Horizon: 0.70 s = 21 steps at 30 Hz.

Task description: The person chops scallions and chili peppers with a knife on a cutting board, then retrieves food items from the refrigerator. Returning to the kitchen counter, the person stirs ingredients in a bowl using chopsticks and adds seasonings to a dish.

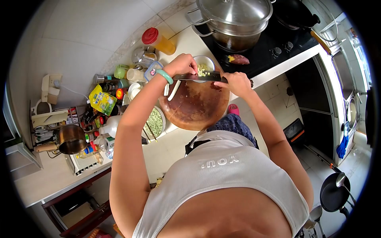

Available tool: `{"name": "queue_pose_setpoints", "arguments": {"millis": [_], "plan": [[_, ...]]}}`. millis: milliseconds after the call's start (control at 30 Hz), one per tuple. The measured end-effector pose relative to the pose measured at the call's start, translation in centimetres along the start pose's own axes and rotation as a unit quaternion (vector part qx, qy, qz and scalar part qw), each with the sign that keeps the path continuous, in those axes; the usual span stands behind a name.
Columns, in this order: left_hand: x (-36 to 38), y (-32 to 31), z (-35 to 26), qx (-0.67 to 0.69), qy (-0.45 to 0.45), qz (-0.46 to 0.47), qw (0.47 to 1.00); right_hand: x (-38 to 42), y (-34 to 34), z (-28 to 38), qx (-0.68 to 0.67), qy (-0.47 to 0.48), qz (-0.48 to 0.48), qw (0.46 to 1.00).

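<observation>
A cleaver [202, 76] spans the far edge of the round wooden chopping board [194, 107], its blade level across the board. My right hand [237, 84] is closed around its handle end. My left hand [184, 65], below a jade-green bangle [164, 76], has its fingers drawn together at the blade; what they pinch, if anything, is hidden. Chopped pale green bits lie along the blade and in a white bowl [205, 62] just beyond it. White stalk pieces [174, 90] rest on the board's left side, under my left wrist.
On the right, a steel steamer pot [238, 29] stands on the black hob [262, 63], near a piece of purple sweet potato [239, 59]. Left are a bowl of shredded greens [154, 121] with chopsticks [150, 131], a red-lidded jar [159, 41] and a saucepan [72, 139].
</observation>
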<state>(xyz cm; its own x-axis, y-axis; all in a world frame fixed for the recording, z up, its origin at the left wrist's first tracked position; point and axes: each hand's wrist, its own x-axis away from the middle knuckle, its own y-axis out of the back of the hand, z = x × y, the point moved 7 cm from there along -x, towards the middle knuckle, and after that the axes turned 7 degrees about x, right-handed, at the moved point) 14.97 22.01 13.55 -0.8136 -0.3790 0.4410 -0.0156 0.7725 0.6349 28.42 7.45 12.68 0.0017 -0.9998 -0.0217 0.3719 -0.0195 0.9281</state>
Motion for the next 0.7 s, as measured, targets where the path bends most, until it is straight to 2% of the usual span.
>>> {"name": "queue_pose_setpoints", "arguments": {"millis": [167,267,333,367,433,500,567,633,700], "plan": [[-1.5,-0.1,1.9,-0.002,-0.015,-0.068,0.998,-0.3,0.0,0.7,0.002,0.001,0.019,1.000],[-1.2,0.9,1.8,0.074,-0.024,-0.107,0.991,-0.2,0.1,0.5,0.010,-0.002,0.023,1.000],[-0.1,0.4,0.2,0.105,-0.011,-0.004,0.994,-0.3,0.2,0.6,0.011,0.002,0.018,1.000],[0.1,0.4,-0.1,0.105,-0.012,-0.005,0.994,-0.4,0.4,0.6,0.013,0.002,0.019,1.000],[0.5,-1.1,-0.4,0.124,0.017,0.085,0.989,-0.5,0.5,0.6,0.017,0.004,0.020,1.000],[0.1,-1.7,-0.7,0.135,0.011,0.071,0.988,-0.6,0.3,0.8,0.023,0.011,0.035,0.999],[-0.8,-1.6,-0.3,0.091,-0.003,-0.015,0.996,-0.5,0.2,0.9,0.022,0.016,0.027,0.999],[-1.7,-1.9,0.8,0.066,-0.012,-0.040,0.997,-0.4,0.1,1.1,0.021,0.023,0.019,0.999],[-1.9,-1.1,0.7,-0.024,-0.048,-0.110,0.993,-0.4,0.0,1.1,0.021,0.015,0.032,0.999]]}}
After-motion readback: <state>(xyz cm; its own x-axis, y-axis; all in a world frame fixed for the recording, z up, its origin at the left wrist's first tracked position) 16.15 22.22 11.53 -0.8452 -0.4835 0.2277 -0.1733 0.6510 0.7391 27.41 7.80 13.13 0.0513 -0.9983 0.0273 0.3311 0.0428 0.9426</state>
